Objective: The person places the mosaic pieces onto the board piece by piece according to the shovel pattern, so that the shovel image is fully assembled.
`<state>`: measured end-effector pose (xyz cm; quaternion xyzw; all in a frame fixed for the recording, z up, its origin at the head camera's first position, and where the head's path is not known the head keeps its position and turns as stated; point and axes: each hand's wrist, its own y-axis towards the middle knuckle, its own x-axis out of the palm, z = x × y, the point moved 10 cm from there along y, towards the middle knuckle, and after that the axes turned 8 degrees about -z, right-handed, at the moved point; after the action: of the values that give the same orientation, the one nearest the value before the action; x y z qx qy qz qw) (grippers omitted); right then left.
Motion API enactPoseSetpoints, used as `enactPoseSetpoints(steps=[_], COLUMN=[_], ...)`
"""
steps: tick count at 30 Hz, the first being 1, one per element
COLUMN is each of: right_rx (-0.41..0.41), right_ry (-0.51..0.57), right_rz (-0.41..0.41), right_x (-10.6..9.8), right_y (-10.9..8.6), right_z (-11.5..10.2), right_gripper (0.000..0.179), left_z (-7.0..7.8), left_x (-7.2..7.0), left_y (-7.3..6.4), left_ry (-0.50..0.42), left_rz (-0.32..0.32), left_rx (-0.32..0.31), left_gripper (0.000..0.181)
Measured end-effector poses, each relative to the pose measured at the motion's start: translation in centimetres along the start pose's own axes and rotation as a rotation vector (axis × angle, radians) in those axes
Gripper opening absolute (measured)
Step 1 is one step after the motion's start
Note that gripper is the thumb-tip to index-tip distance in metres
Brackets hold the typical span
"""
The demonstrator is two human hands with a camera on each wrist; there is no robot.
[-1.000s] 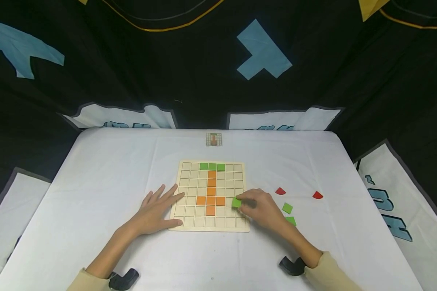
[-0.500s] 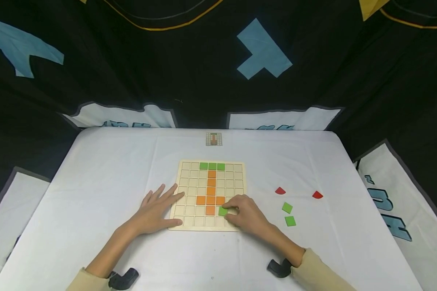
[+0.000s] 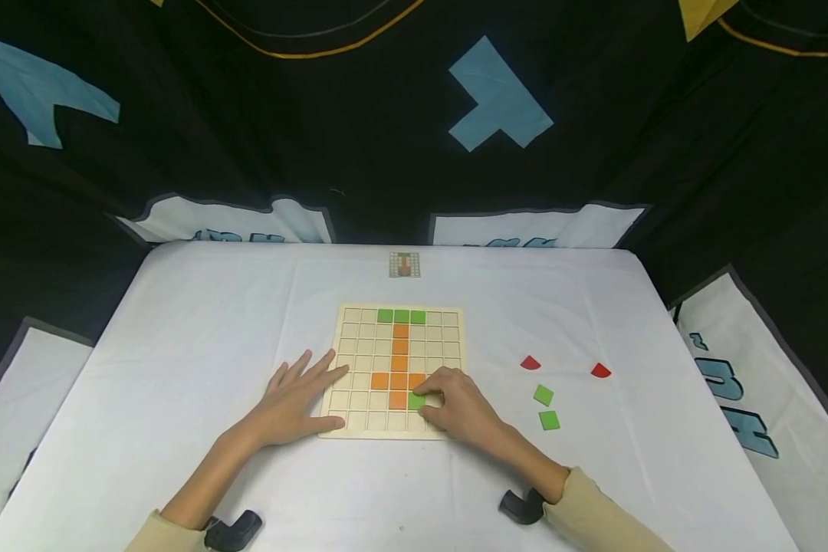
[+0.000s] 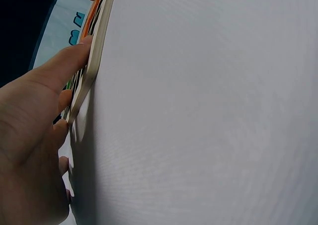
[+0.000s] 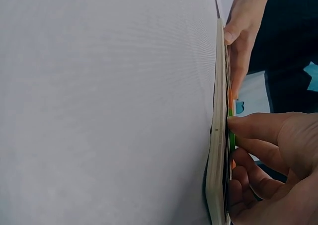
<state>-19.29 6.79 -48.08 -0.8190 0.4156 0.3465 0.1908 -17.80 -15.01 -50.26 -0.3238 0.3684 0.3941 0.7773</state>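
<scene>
A wooden grid board (image 3: 366, 429) lies on the white table, with orange tiles (image 3: 400, 345) forming a cross and a row of green tiles (image 3: 402, 316) along its far edge. My right hand (image 3: 462, 410) pinches a green square tile (image 3: 416, 401) between thumb and fingers, in the cell right of the lowest orange tile. In the right wrist view that green tile (image 5: 232, 135) shows edge-on at the board's surface. My left hand (image 3: 293, 402) rests spread on the board's left edge, its thumb (image 4: 74, 58) touching the near left corner in the left wrist view.
Two loose green squares (image 3: 549, 420) and two red quarter-round pieces (image 3: 530, 363) lie right of the board. A small picture card (image 3: 404, 264) with a grid pattern sits beyond it. Black curved devices (image 3: 234, 530) are at both wrists. A dark printed cloth (image 3: 386, 153) hangs behind the table.
My right hand has carried the green tile leftward and slightly nearer, from the board's right side into the cell beside the lowest orange tile. The left hand has stayed in place.
</scene>
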Motion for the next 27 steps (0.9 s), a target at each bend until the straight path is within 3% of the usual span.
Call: enactPoseSetpoints(steps=[13,20,27], right_rx=[0.042,0.074,0.114], right_ry=[0.041,0.089,0.064], right_rz=[0.002,0.103,0.208], right_x=[-0.6,-3.3,-6.7], right_y=[-0.5,-2.5,-5.7], right_z=[0.8,2.9,6.0], right_gripper=[0.023,0.025,0.028], left_z=[0.0,0.0,-0.2], left_x=[0.0,0.0,0.1], left_y=[0.0,0.1,0.2], left_ry=[0.006,0.005,0.016], left_rz=[0.003,0.004,0.005], left_rx=[-0.002,-0.001,-0.001], left_gripper=[0.081,0.081,0.081])
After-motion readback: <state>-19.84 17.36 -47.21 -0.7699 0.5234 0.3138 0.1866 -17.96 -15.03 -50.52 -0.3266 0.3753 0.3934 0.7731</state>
